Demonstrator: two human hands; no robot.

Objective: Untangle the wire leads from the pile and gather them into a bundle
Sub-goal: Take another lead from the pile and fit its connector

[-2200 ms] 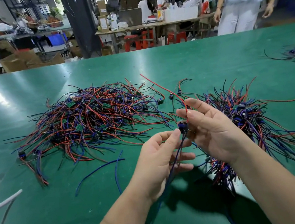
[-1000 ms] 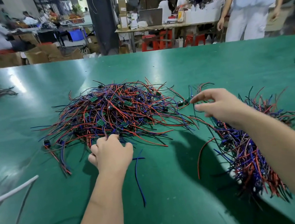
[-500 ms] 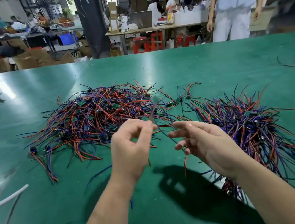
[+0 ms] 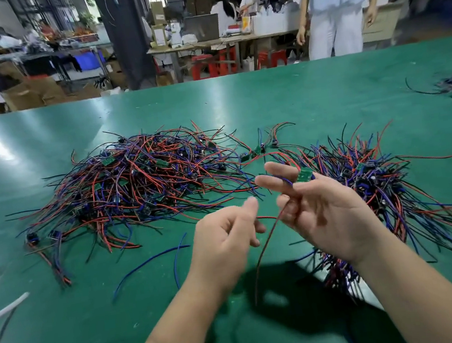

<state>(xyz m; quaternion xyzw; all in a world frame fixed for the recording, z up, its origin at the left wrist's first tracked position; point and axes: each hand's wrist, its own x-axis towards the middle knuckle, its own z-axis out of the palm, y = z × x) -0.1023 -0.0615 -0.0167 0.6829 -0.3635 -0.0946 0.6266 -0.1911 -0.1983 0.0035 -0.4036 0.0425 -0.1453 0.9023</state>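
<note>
Wire lead (image 4: 267, 217): where is it?

Up off the worktop (image 4: 238, 98), between the two hands. The left hand (image 4: 227, 236) pinches its red strand. The right hand (image 4: 327, 216) grips the end with the green board (image 4: 305, 175) between its fingers. One red tail hangs free below.

What could spoil it?

A red strand arcs from the board back toward the pile (image 4: 146, 181). I cannot tell whether it is hooked there. If it is, a pull would drag a clump along.

And the bundle (image 4: 378, 189)?

It lies just behind the right hand. Carrying the wire lead over, the loose tail could snag and pull sorted leads askew. The finger grip also looks light, so the board might slip.
</note>
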